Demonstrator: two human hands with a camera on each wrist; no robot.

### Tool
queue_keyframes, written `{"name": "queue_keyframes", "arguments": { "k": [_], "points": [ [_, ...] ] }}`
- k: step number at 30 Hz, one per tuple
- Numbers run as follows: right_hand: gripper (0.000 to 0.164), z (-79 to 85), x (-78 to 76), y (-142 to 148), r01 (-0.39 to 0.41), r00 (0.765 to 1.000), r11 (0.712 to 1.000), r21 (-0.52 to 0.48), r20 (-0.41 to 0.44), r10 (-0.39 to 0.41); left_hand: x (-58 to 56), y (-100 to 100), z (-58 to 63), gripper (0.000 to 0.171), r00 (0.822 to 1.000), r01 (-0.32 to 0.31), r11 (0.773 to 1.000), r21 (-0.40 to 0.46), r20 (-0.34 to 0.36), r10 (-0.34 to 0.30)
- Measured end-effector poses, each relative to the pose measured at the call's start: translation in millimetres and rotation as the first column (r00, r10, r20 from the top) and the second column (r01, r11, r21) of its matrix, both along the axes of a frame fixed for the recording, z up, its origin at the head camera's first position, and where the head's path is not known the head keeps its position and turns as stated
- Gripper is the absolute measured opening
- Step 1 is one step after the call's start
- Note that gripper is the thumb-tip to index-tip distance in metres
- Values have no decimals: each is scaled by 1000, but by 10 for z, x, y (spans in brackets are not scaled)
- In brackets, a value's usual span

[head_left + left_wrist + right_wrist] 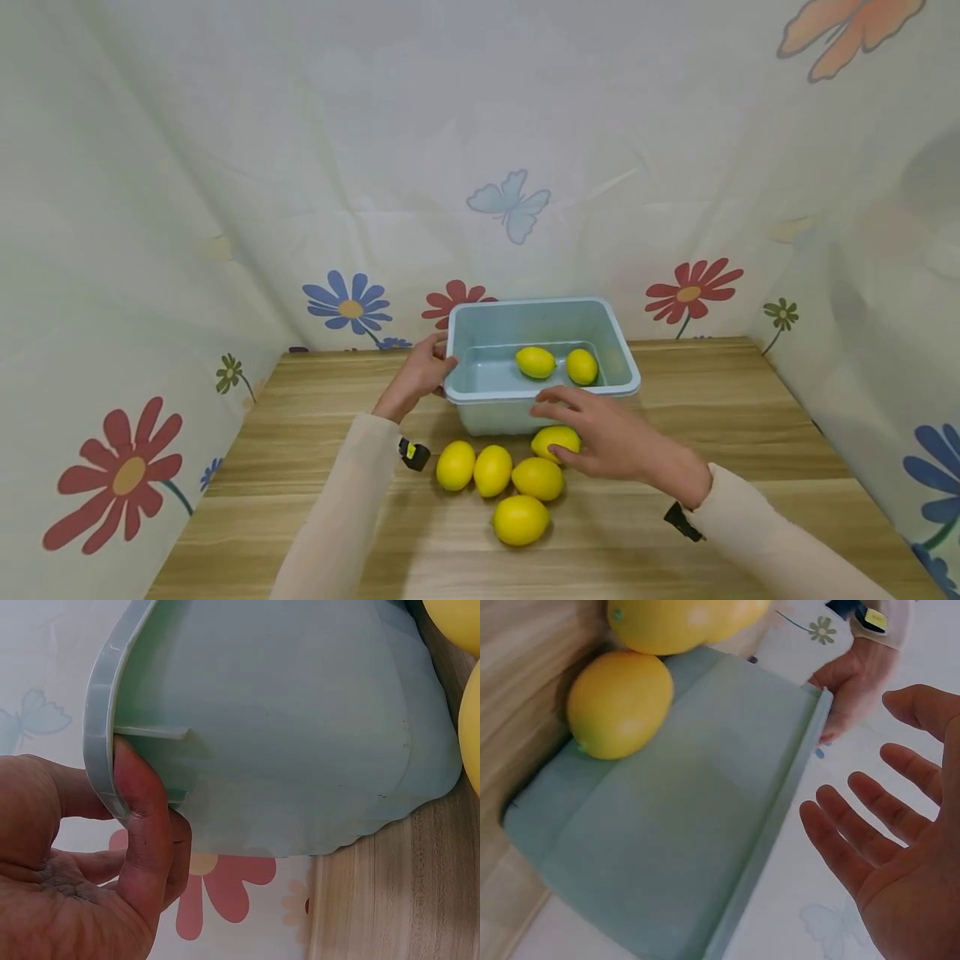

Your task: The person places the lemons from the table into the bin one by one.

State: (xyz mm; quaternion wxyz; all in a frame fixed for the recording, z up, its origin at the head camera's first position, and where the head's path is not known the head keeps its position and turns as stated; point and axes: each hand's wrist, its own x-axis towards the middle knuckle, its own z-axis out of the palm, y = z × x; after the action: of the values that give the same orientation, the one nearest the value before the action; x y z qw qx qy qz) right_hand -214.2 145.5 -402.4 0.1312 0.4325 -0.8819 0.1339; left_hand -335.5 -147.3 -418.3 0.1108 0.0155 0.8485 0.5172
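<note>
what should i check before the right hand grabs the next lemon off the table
1. Left hand holds the tub's rim: ok.
2. Right hand empty, fingers spread: ok.
3. Nearest lemon sits just under the right hand, against the tub wall: ok.
4. Room in the tub, only two lemons inside: ok.
5. Four other lemons clustered and touching; whether they roll when one is lifted: cannot tell.

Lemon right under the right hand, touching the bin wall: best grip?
Come from above with the right hand and pinch that lemon across its short width, left to right. It lies on its side against the bin, with another lemon close in front, so front and back are blocked.
</note>
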Motion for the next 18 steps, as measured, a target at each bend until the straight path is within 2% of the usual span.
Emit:
{"name": "queue_keyframes", "arguments": {
  "k": [6, 12, 15, 18],
  "points": [
    [49, -215, 2, 16, 33, 992, 994, 102, 116, -45, 7, 7, 5, 57, 1000, -2, 1000, 20, 17, 1],
    [53, -415, -8, -8, 51, 969, 977, 205, 226, -98, 9, 6, 10, 57, 1000, -2, 1000, 10, 9, 2],
    [53, -511, -13, -35, 60, 964, 970, 234, 237, -117, 8, 6, 12, 56, 1000, -5, 1000, 8, 12, 5],
    [52, -586, -19, -67, 73, 970, 968, 239, 208, -125, 6, 6, 13, 55, 1000, -12, 1000, 8, 22, 11]
  ]
}}
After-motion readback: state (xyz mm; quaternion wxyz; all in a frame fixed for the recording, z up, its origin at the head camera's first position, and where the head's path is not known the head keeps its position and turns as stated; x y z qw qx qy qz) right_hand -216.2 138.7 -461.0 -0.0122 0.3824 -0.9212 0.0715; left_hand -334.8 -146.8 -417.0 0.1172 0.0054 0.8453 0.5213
